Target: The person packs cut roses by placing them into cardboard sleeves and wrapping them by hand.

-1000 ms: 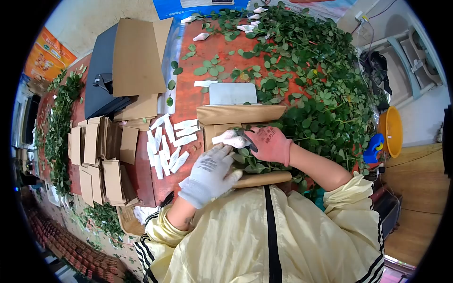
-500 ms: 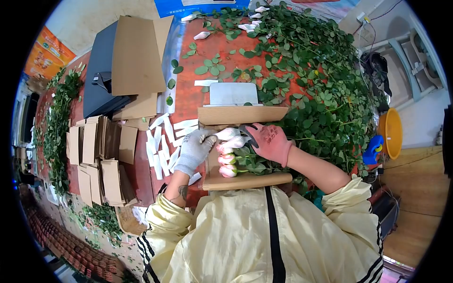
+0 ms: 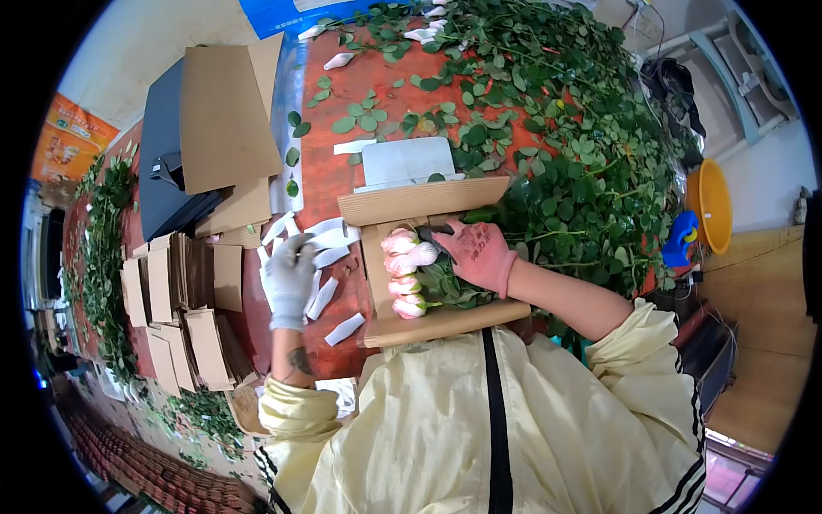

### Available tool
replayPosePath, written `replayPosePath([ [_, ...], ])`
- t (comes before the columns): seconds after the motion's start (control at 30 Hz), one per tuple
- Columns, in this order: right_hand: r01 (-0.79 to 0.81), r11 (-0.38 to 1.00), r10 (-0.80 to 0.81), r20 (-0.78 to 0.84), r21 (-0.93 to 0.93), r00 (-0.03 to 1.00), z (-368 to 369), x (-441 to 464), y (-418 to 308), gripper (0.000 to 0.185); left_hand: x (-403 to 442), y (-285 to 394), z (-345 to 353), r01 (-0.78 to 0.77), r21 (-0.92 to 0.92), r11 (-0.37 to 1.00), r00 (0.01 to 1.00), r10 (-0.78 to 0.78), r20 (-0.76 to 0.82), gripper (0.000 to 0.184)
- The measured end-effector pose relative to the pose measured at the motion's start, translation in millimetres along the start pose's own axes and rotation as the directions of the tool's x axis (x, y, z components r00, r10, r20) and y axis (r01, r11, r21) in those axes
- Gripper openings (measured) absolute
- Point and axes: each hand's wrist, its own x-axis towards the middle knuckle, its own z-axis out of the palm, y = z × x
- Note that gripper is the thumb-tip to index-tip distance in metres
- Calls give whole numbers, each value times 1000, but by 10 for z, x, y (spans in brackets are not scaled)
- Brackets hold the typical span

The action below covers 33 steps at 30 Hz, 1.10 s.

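My left hand, in a whitish glove, is over the loose white sleeves left of the cardboard. Its fingers are curled together; whatever they hold is hidden. My right hand, in a pink glove with dark fingertips, pinches a rose stem just behind the blooms. Several pink-and-white roses lie in a column on the brown cardboard wrap, heads to the left and leafy stems to the right. One bloom near the top wears a white net sleeve; the topmost bloom is bare.
Folded cardboard pieces are stacked at the left, below a large cardboard sheet. A grey-white block stands behind the wrap. Leafy stems cover the table's right side, beside an orange basin.
My left hand has moved left from the blooms to the white sleeves. The topmost bloom, netted before, now shows bare pink petals. My right hand remains by the stems. The view has shifted slightly.
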Motion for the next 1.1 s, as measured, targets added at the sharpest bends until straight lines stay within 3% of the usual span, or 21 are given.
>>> replayPosePath([
  [0.07,-29,1000,29,53,-1,998,-34,9,-12,48,-63,3,-197,-15,175,985,999,22,-36,27],
  [0.1,-53,999,54,105,-10,993,-51,31,-31,50,-113,67,-259,-11,181,983,999,18,-40,27],
  [0.17,-17,1000,17,77,1,997,-88,23,-26,50,-224,365,-362,-79,73,994,991,71,110,27],
  [0.2,12,1000,-13,52,6,999,-94,4,-11,50,-273,590,-361,-192,131,973,976,175,127,27],
  [0.23,23,1000,-23,56,4,998,-66,-10,8,50,-293,706,-288,-338,52,940,937,331,109,27],
  [0.3,77,997,-77,-46,-9,996,-11,-26,57,50,-279,781,-52,-428,-38,903,887,428,174,31],
  [0.37,90,996,-90,-25,-2,996,-42,-15,61,47,-174,944,130,-457,-23,889,872,452,189,34],
  [0.43,98,995,-99,-26,-17,995,-66,-36,60,46,-37,936,318,-453,-69,889,809,442,387,37],
  [0.5,87,996,-87,0,-3,996,-111,-72,74,42,12,861,397,-488,-51,871,778,461,427,38],
  [0.67,71,995,-56,-215,65,975,-136,-228,138,35,56,754,414,-575,-46,817,710,525,469,35],
  [0.73,53,993,-10,-365,109,931,-410,-336,126,34,35,849,368,-549,-12,836,719,479,503,34],
  [0.77,53,993,-9,-364,109,931,-543,-390,142,34,13,889,343,-522,23,853,726,431,536,34],
  [0.83,30,1000,-29,-527,-6,850,-709,-470,248,33,-45,906,340,-537,65,841,722,418,552,36],
  [0.9,-8,1000,1,-520,-10,854,-757,-470,315,32,-102,999,327,-561,100,822,710,415,569,39],
  [0.97,-36,981,-63,-487,-192,871,-871,-438,214,30,-176,1186,278,-579,302,757,728,314,610,45],
  [1.03,-34,980,-51,-411,-197,910,-753,-333,180,30,-211,1233,318,-577,282,767,729,328,601,50],
  [1.1,51,945,-118,-191,-323,975,-651,-260,135,31,-242,1401,321,-539,494,682,721,71,690,55],
])
